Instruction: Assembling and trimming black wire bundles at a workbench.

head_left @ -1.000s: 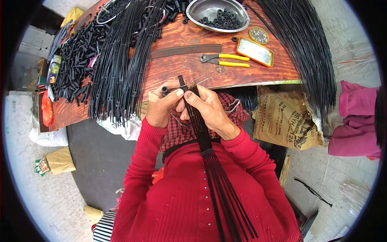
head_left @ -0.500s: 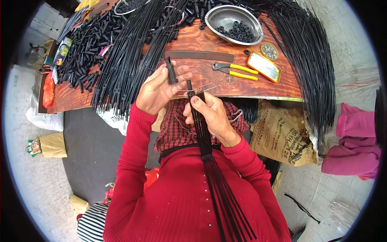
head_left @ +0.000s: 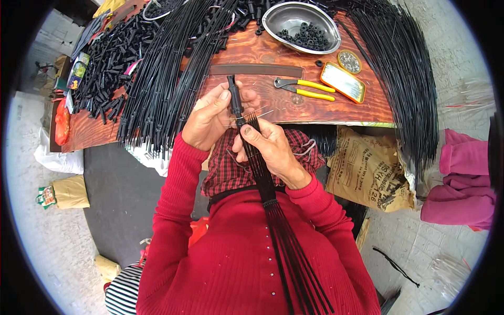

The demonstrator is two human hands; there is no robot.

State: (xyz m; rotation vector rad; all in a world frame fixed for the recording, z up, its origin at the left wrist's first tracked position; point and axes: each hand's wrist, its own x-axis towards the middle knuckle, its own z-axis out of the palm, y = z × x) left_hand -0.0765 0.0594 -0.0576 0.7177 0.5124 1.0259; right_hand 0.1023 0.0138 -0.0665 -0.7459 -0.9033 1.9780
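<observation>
My left hand (head_left: 207,118) is closed on a black plastic tube (head_left: 234,94) with a flared top, thumb and fingers on its sides. The tube stands nearly upright, its lower end meeting the top of a bundle of thin black rods (head_left: 269,197) that look like umbrella ribs. My right hand (head_left: 274,153) grips that bundle just below its top, thumb across the front. Fine pale wires (head_left: 266,113) stick out sideways there. The bundle is gathered at mid-length and fans out over my red sweater (head_left: 220,257). Whether the tube encloses the bundle's tip is hard to see.
The wooden table (head_left: 252,63) carries a metal bowl (head_left: 270,27) of small black rings, yellow-handled pincers (head_left: 315,90), an orange-rimmed tin (head_left: 361,94) and a round tin of small metal pieces (head_left: 349,62). Piled black tubes (head_left: 102,79) and long black rods (head_left: 163,79) lie left; more rods (head_left: 404,68) hang right.
The tube in my left hand has moved right and slightly down, from above and beside the bundle's tip to meeting it. My right hand keeps its grip; the view has shifted slightly.
</observation>
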